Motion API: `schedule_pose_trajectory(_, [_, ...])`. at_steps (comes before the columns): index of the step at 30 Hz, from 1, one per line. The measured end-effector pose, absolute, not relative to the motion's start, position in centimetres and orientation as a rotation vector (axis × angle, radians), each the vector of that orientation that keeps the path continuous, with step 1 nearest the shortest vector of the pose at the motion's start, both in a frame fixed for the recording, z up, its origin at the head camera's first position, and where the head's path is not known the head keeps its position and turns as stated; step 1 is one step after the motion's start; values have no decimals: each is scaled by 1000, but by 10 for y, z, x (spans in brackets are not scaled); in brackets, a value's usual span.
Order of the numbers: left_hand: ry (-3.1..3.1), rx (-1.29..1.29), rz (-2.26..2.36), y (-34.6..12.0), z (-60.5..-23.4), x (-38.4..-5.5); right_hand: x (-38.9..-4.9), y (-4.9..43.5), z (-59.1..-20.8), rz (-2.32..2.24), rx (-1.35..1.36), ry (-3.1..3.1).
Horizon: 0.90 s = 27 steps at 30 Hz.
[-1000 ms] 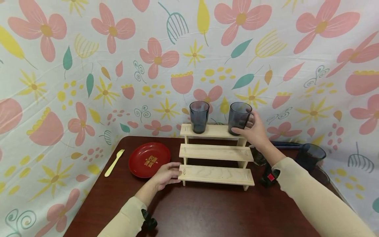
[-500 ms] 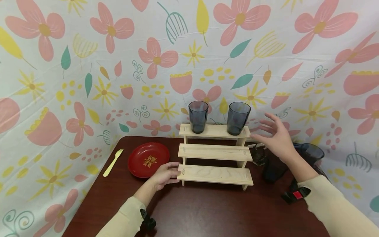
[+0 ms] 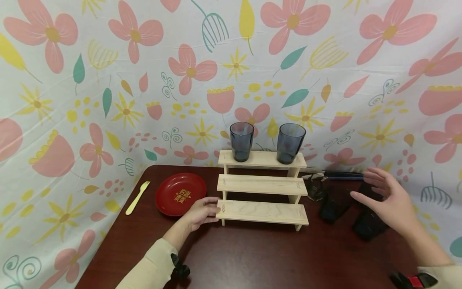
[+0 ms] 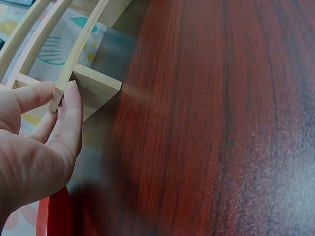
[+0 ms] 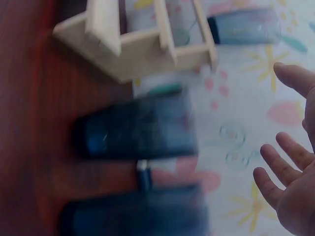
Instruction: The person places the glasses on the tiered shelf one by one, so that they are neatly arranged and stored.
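A three-step wooden rack (image 3: 262,185) stands mid-table. Two dark smoky glasses (image 3: 242,141) (image 3: 290,143) stand upright on its top step. My left hand (image 3: 203,210) rests with straight fingers against the left end of the bottom step (image 4: 91,87); the left hand (image 4: 47,137) holds nothing. My right hand (image 3: 388,198) hovers open with fingers spread, right of the rack, just above a dark glass (image 3: 367,225) on the table. A second dark glass (image 3: 331,207) stands between that one and the rack. The right wrist view shows both blurred (image 5: 138,130) (image 5: 133,214) beside the empty right hand (image 5: 295,196).
A red plate (image 3: 180,194) lies left of the rack, with a yellow fork (image 3: 138,197) beyond it near the table's left edge. Blue-handled tongs (image 3: 341,175) lie behind the loose glasses. The dark wood table (image 3: 252,257) ends against a flowered cloth backdrop.
My right hand let go of the right glass on the top step, then swung right and down to above the loose glasses. The left hand stayed on the rack.
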<state>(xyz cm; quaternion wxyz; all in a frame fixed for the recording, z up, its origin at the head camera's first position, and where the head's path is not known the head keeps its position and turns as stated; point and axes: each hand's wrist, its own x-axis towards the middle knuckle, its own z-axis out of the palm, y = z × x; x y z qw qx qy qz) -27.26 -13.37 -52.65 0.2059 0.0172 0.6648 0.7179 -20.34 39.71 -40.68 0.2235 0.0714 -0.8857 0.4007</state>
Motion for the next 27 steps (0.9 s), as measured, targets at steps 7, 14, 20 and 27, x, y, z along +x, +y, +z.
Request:
schedule_pose_trajectory(7, [1849,46,1998,-133,-525,-273,-186,429,-434,1073,72,-2464])
schedule_pose_trajectory(14, [1849,40,1995,-133,-526,-273,-177,444,-468,1085,-95,-2394])
schedule_pose_trajectory(20, [1833,43,2003,-133,-526,-273,-172,452,-495,1210,-234,-2392])
schedule_pose_trajectory(27, [1831,49,2010,-134,-527,-273,-169,462,-518,1269,-198,-2507])
